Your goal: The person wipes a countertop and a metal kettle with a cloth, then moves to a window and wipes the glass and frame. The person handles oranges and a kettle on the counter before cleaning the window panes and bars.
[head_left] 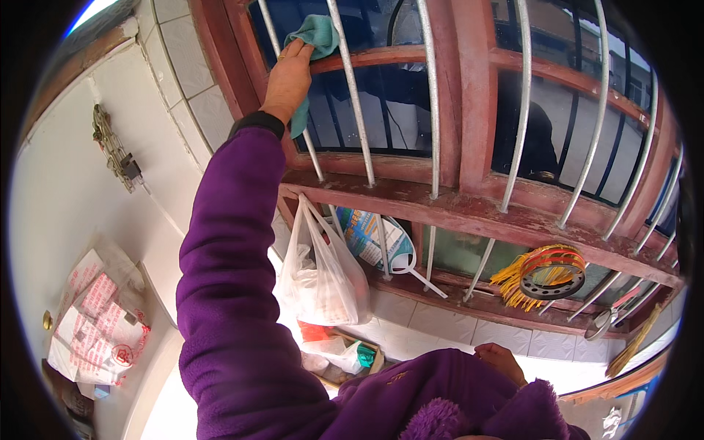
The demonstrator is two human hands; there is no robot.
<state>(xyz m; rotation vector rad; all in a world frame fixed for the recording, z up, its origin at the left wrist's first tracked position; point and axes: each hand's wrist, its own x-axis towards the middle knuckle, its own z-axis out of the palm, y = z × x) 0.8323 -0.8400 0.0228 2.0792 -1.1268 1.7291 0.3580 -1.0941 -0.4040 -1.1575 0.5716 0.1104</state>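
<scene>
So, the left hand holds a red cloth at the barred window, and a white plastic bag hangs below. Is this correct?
Only the colour is wrong: the head view shows a teal cloth, not red, in the left hand at the barred window. The white plastic bag hangs below.

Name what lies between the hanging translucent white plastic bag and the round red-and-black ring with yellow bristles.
In the head view, there is a white-handled, blue, paddle-shaped hand fan, then silver metal bars with green glass behind them.
</scene>
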